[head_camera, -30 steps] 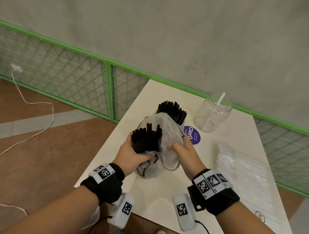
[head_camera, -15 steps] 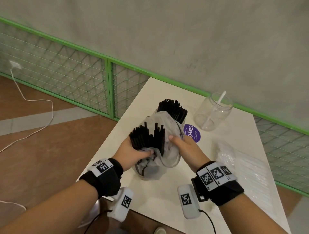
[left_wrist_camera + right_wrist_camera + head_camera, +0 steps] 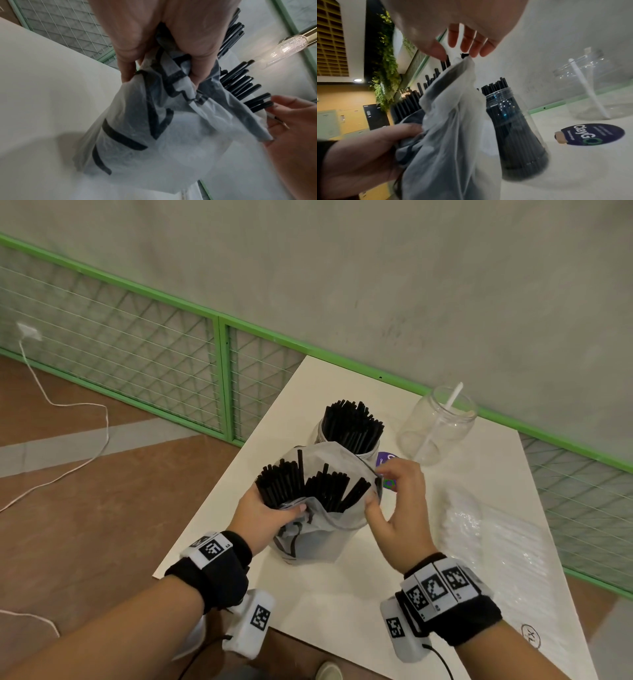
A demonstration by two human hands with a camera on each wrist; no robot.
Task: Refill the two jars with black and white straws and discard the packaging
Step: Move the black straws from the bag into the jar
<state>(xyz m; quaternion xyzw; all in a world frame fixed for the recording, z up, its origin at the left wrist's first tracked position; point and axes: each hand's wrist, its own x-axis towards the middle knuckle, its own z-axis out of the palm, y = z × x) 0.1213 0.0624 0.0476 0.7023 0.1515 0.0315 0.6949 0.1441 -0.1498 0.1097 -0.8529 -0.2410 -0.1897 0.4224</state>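
My left hand (image 3: pixel 270 511) grips a bundle of black straws (image 3: pixel 308 487) together with the bunched neck of their frosted plastic bag (image 3: pixel 315 539), which stands on the white table (image 3: pixel 342 618). My right hand (image 3: pixel 390 498) pinches the bag's rim on the right, seen from the right wrist with its fingertips (image 3: pixel 469 52) on the edge of the bag (image 3: pixel 453 108). Behind the bag stands a clear jar (image 3: pixel 349 433) packed with black straws. Further right, a second clear jar (image 3: pixel 438 426) holds one white straw (image 3: pixel 442 419). A pack of white straws (image 3: pixel 496 546) lies flat on the right.
A round purple sticker (image 3: pixel 590 134) lies on the table between the two jars. The table's left edge drops to a brown floor with a white cable (image 3: pixel 68 412). A green mesh fence (image 3: pixel 219 378) and a grey wall stand behind.
My right hand has moved from the bag's side up to its rim on the right. The bag now sits lower and the black straw tips fan out wider above it.
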